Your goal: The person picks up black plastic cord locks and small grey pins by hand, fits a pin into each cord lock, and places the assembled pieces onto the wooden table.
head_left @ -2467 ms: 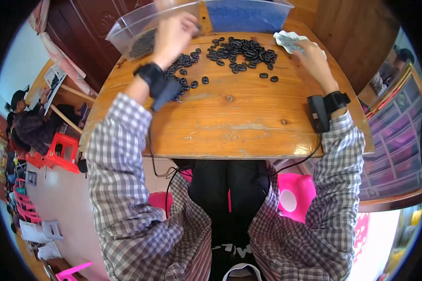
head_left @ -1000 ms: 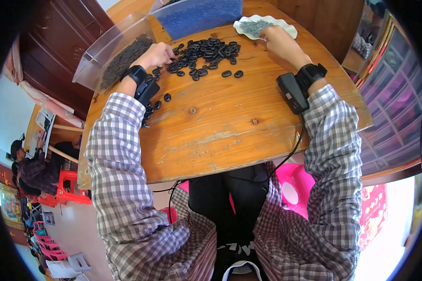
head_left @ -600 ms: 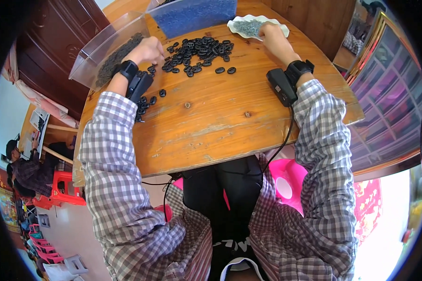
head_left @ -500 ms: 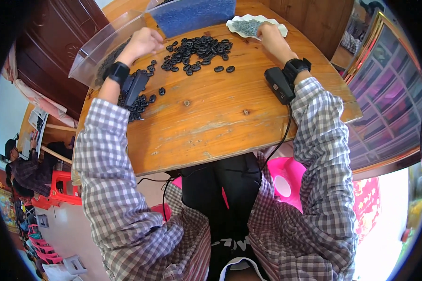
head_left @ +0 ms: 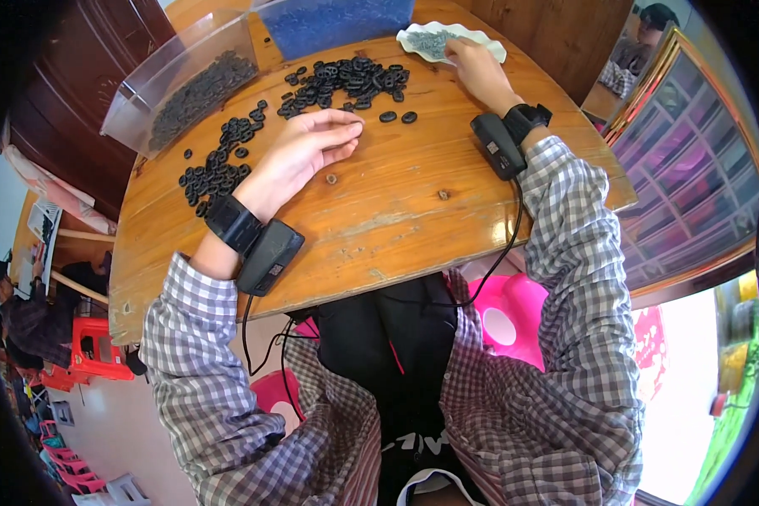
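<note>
My left hand (head_left: 299, 152) is over the middle of the table, palm turned partly inward. Thumb and fingers are pinched together, and whatever sits between them is too small or hidden to make out. At the far right, my right hand (head_left: 483, 78) reaches into a white wavy-edged dish (head_left: 496, 54) of small grey pieces (head_left: 427, 42). Its fingertips are drawn together among the pieces, so any held piece is hidden. Between the hands lies a heap of black oval pieces (head_left: 358, 82), with two loose black ovals (head_left: 409, 117) nearer me. Another black cluster (head_left: 212, 180) lies left of my left hand.
A clear plastic bin (head_left: 131, 105) with dark pieces stands at the table's left edge. Behind the heap is a blue-looking bin (head_left: 333, 27). Cables hang from both wrist devices past the table's front edge. Other people sit at far left and far right.
My left hand has come from beside the clear bin toward me and right, to the table's middle, with its fingers now pinched. My right hand stays at the dish.
</note>
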Demonstrator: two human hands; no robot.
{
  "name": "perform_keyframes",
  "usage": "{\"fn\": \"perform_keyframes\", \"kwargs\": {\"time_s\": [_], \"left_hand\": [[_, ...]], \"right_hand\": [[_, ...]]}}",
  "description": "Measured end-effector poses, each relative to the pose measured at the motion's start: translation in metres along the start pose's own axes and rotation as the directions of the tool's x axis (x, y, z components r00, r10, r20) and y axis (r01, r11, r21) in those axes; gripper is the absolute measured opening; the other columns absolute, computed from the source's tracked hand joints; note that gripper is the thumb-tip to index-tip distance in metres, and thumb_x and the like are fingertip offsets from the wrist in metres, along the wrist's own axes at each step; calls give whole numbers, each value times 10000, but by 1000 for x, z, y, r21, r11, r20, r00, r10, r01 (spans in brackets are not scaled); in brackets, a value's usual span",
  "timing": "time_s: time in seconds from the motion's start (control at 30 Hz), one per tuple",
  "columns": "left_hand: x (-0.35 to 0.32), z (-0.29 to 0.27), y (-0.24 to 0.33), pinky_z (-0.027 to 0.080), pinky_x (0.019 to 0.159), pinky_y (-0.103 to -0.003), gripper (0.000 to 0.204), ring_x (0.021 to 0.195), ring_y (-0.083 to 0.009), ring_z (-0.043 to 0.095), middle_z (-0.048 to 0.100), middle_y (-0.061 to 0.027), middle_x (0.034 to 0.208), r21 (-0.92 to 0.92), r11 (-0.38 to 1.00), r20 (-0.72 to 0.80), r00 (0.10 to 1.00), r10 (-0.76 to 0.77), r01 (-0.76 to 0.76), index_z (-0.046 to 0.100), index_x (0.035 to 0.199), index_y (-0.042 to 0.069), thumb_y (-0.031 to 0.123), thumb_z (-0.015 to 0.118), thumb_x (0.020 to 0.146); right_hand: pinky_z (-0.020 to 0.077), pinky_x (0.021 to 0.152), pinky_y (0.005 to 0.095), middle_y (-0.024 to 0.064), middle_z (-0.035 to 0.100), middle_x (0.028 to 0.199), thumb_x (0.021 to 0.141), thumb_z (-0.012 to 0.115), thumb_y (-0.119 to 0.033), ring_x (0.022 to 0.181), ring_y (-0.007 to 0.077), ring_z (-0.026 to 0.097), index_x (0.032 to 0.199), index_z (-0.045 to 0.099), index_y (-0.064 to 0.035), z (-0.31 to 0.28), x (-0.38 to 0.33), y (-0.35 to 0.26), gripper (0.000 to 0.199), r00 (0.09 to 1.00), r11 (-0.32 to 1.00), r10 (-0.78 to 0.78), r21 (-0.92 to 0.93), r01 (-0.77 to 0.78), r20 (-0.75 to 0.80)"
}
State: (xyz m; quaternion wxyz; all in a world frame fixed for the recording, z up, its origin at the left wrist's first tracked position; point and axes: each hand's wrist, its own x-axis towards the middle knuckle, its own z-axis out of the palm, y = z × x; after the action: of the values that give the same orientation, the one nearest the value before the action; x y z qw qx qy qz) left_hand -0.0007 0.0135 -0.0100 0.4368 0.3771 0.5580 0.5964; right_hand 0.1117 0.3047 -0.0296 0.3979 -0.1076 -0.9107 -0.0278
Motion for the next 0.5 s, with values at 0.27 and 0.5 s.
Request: {"fn": "perform_keyframes", "kwargs": {"time_s": [0.27, 0.5], "left_hand": [[-1, -2, -2, 470, 769, -199, 198, 850, -107, 556, 575, -52, 960, -15, 999, 35, 998, 48, -47, 563, 993, -10, 80, 581, 817], [-5, 3, -2, 464, 768, -190, 203, 855, -98, 557, 587, -43, 937, -12, 999, 25, 998, 49, -49, 572, 988, -6, 87, 593, 809]], "right_hand": [[464, 681, 349, 158, 616, 815, 736, 516, 32, 782, 291, 596, 910, 577, -14, -3, 3, 4, 190, 984, 994, 69, 94, -54, -167], [475, 694, 363, 165, 616, 825, 681, 531, 39, 777, 306, 604, 879, 615, -28, 1, 2, 12, 226, 975, 981, 124, 172, -92, -187]]}}
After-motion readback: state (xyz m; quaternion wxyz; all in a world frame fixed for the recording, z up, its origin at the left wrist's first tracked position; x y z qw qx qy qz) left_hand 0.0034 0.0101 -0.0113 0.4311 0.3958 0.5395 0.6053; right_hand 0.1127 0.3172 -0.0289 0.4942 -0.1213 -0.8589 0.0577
